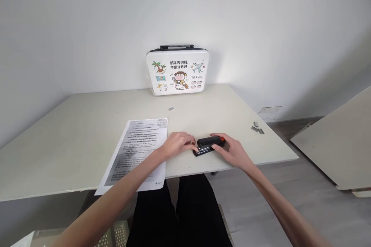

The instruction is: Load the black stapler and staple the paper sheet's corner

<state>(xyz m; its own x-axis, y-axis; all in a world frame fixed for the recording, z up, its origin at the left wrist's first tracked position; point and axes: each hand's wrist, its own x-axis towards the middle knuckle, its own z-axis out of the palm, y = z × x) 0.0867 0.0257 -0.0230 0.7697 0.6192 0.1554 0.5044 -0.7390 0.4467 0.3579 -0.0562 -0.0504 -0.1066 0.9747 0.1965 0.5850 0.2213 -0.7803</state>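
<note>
A black stapler [206, 146] with a red-orange part at its right end lies on the table near the front edge. My right hand [232, 150] grips its right end, thumb on the near side and fingers over the far side. At the stapler's left end is my left hand [178, 144], its thumb and fingertips closed together against the tip; whether anything small is between them I cannot make out. Left of the stapler, partly under my left forearm, printed paper sheets [136, 139] hang a little over the table's front edge.
Against the wall stands a white carry case [185, 71] with cartoon prints. One small staple strip [171, 109] lies in front of it. Several staple strips [257, 128] rest near the right edge of the pale table [72, 139]. A tilted pale board [339, 142] is at far right.
</note>
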